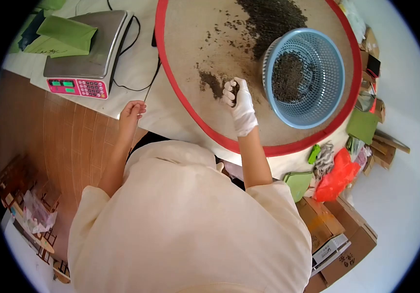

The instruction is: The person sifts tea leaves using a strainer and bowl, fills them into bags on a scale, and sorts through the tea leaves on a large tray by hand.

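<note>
My right hand [240, 108], in a white glove, is closed around some dark loose leaf-like bits that show between its fingers. It is over a round tan tray [190, 53] with a red rim, just left of a light-blue plastic basket [334, 73]. A small pile of the same dark bits [288, 77] lies inside the basket. More dark bits [273, 22] are spread on the tray at the top, with a smaller patch [211, 83] beside my glove. My bare left hand [131, 111] hovers by the table's edge, fingers loosely curled, with nothing visible in them.
A digital scale [88, 58] with a pink keypad stands on the left, a green bag [66, 36] on its plate. Black cables [134, 90] run between scale and tray. To the right are a red plastic bag [338, 175], green packets [298, 184] and cardboard boxes [349, 239].
</note>
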The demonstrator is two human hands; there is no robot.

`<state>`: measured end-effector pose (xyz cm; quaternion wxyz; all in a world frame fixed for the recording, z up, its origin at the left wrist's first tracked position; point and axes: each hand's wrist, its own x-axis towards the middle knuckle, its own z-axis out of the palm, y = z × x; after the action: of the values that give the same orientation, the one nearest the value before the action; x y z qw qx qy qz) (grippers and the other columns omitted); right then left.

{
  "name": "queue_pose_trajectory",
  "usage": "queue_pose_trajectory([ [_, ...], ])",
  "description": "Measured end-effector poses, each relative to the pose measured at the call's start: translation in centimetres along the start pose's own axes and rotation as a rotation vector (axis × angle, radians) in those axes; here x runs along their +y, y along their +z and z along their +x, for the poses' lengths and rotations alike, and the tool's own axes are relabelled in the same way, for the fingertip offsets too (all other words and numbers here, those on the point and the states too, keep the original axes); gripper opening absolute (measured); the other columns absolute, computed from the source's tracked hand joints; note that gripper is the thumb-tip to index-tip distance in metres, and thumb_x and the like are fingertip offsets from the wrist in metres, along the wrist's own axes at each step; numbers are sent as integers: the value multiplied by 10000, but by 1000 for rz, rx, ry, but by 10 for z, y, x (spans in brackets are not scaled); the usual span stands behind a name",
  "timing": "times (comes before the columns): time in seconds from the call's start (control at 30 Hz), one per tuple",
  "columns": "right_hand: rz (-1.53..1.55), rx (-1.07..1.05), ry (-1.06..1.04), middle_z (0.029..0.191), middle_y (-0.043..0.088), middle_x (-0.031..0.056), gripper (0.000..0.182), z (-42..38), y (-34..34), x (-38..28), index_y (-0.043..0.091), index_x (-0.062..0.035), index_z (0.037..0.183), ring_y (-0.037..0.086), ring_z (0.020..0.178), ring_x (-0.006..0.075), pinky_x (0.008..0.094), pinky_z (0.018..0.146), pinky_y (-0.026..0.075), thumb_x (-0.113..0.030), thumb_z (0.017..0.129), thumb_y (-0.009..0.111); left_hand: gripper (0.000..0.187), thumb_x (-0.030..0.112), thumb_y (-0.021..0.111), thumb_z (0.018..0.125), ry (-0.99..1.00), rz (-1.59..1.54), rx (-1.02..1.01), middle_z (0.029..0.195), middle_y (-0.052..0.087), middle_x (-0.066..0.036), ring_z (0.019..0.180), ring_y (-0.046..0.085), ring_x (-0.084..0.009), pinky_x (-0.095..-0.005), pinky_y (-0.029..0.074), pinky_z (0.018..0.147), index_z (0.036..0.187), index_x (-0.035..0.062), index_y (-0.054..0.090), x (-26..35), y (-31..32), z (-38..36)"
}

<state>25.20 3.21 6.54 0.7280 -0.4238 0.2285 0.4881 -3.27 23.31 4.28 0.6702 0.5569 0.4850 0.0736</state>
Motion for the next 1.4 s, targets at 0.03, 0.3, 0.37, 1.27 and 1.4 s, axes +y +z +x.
queue_pose_trajectory([
  [0.03,59,-137,28,608,424,11,245,-17,9,-11,423,-145,701,314,397,102,254,332,192,-262,908,486,206,202,466,963,-13,10,-3,951,655,-33,870,609,-114,-251,457,766,1012,73,618,-1,1,4],
  [0.3,-200,-71,-347,670,499,16,241,-84,10,-143,466,-126,727,396,462,88,222,368,319,-262,926,450,220,208,457,967,-7,27,-50,967,656,-32,871,608,-112,-250,458,760,1042,76,615,-1,9,19],
  [0.37,-755,306,-453,905,610,115,405,-64,-17,-156,572,-29,1076,600,753,203,300,632,500,-389,939,448,219,206,454,967,3,23,-68,968,657,-32,870,608,-112,-251,457,760,1046,75,611,-5,8,22],
  [1.27,-1544,434,-1072,1468,254,260,651,106,35,85,233,56,1417,225,1363,412,463,1131,158,-255,909,494,203,187,453,975,-93,37,89,959,631,-17,876,584,-103,-253,443,792,1025,76,616,-5,-50,-13],
  [1.4,-1187,177,-1137,1397,383,229,508,101,41,73,368,26,1362,349,1299,375,430,1106,250,-118,888,483,204,184,455,975,-82,-18,125,967,632,-20,880,583,-102,-244,441,782,1031,73,616,-7,-51,-15],
])
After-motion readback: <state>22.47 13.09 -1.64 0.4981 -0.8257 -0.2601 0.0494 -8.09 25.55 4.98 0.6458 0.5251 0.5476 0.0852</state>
